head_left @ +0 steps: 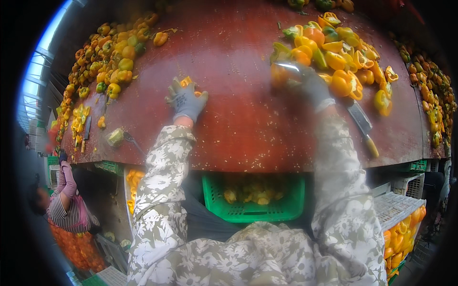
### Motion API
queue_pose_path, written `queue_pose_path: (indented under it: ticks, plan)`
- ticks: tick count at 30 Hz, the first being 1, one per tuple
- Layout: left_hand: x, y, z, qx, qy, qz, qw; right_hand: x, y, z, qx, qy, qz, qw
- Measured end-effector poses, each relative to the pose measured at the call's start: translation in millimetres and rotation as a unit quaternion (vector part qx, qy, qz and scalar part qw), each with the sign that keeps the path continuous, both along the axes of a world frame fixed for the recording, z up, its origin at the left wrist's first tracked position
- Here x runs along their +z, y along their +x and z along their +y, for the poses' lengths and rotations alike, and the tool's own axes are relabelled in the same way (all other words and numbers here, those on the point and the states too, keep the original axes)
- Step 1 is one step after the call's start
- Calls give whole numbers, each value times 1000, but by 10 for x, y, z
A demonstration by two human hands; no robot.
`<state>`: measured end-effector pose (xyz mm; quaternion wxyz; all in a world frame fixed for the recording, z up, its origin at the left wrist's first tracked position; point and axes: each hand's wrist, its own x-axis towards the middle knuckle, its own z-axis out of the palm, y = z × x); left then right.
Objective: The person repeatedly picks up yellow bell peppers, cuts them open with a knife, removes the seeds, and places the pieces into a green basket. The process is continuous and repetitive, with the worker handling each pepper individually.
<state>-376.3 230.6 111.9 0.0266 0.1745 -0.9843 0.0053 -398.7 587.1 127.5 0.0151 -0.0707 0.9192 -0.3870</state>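
Observation:
My left hand [187,102], in a grey glove, is closed round an orange bell pepper piece [185,81] on the red-brown tabletop [234,109]. Parts of the piece show between the fingers. My right hand [312,88], also gloved, is smeared by motion at the left edge of a pile of cut yellow and orange bell peppers [350,57]. A blurred orange bell pepper [282,75] lies against its fingertips; whether the fingers grip it cannot be made out. Close to the right wrist lies a broad-bladed knife [360,121] with a wooden handle.
Whole bell peppers [117,52] are heaped at the far left. A green crate [253,217] with pepper scraps stands below the table edge. Yellow pepper pieces [403,233] fill a crate at the lower right. Another person [69,205] works at the left, near a second knife [87,127].

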Motion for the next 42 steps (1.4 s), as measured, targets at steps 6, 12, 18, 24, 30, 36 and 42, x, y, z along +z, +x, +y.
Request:
queue_pose_path:
  ticks: [6,12,18,24,30,36,42]
  plan:
    - [-51,-985,924,-287,227,168,915,-170,420,-111,64,-88,-36,993]
    - [-210,-1458,2000,-191,482,4,855,-372,282,455,1,-120,56,991]
    - [-248,-1434,1525,-76,649,-32,756,-241,468,361,-108,61,318,940]
    - [87,-963,1418,-210,348,70,911,319,900,-9,-119,-151,148,970]
    - [416,-1147,1957,-205,239,60,947,47,1220,227,-152,-519,-65,839]
    - [-1,-1778,2326,-99,362,23,926,217,1239,331,-138,-531,-139,824]
    - [-301,-1528,2430,-112,510,27,852,280,1135,248,-158,-354,-104,916]
